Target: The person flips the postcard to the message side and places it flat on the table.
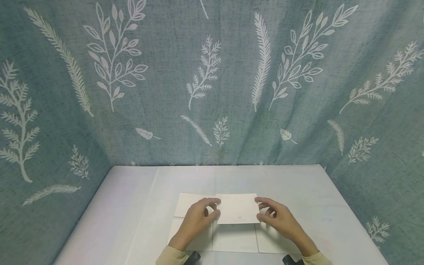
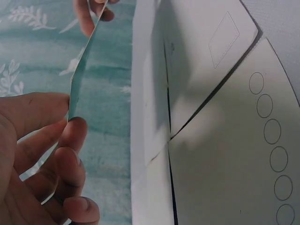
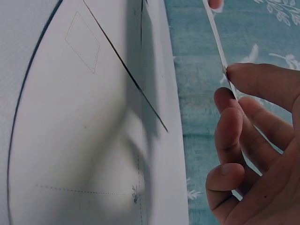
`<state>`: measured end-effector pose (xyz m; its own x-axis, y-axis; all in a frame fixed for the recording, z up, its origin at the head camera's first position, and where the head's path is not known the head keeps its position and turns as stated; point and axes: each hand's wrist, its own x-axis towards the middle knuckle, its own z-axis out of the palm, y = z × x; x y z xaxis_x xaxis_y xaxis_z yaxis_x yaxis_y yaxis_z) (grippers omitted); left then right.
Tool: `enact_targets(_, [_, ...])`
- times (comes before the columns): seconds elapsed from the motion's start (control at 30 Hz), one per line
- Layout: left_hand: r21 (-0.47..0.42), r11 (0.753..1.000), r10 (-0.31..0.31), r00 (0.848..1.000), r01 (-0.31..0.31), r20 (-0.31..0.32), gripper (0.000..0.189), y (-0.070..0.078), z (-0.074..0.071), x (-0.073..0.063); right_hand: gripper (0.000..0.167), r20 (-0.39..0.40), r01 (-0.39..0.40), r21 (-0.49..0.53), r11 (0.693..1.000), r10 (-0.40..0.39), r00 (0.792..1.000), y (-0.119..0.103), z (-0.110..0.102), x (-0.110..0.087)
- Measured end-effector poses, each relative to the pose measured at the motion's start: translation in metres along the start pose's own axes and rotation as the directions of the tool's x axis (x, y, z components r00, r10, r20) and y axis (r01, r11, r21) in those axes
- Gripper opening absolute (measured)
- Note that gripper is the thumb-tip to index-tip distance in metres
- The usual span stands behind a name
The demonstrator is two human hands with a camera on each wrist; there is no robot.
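A white postcard (image 1: 237, 208) is held raised over the table, pinched at both side edges. My left hand (image 1: 198, 217) grips its left edge between thumb and fingertips, while my right hand (image 1: 281, 219) pinches the right edge the same way. Both wrist views show the raised postcard (image 2: 86, 51) nearly edge-on. Beneath it lies a middle postcard (image 1: 234, 241), marked with a dotted stamp box (image 2: 224, 40) and partly shaded. The front-left postcard (image 1: 202, 241) bears a column of printed circles (image 2: 279, 159). To the right lies another postcard (image 1: 273, 243).
One more postcard (image 1: 190, 204) lies behind the front-left one, partly hidden by my left hand. The cards lie close together on a white table (image 1: 139, 206). A green leaf-patterned cloth (image 1: 212, 92) hangs behind the table and along its sides.
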<state>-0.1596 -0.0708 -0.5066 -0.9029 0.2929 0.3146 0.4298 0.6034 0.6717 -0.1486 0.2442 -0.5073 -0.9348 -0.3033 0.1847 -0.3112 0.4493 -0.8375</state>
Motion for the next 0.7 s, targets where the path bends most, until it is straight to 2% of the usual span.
enact_targets(0.37, [0.042,0.999,-0.02,1.0,0.019,0.014,0.031,0.006,0.0,0.005,0.048,-0.034,0.014,-0.043,0.999,-0.015,0.999,0.001,-0.004,0.0])
enact_targets(0.7, [0.058,0.996,0.065,0.996,-0.069,0.06,0.032,0.008,0.004,0.017,0.05,-0.084,0.028,-0.072,0.997,-0.034,0.996,0.001,-0.015,-0.001])
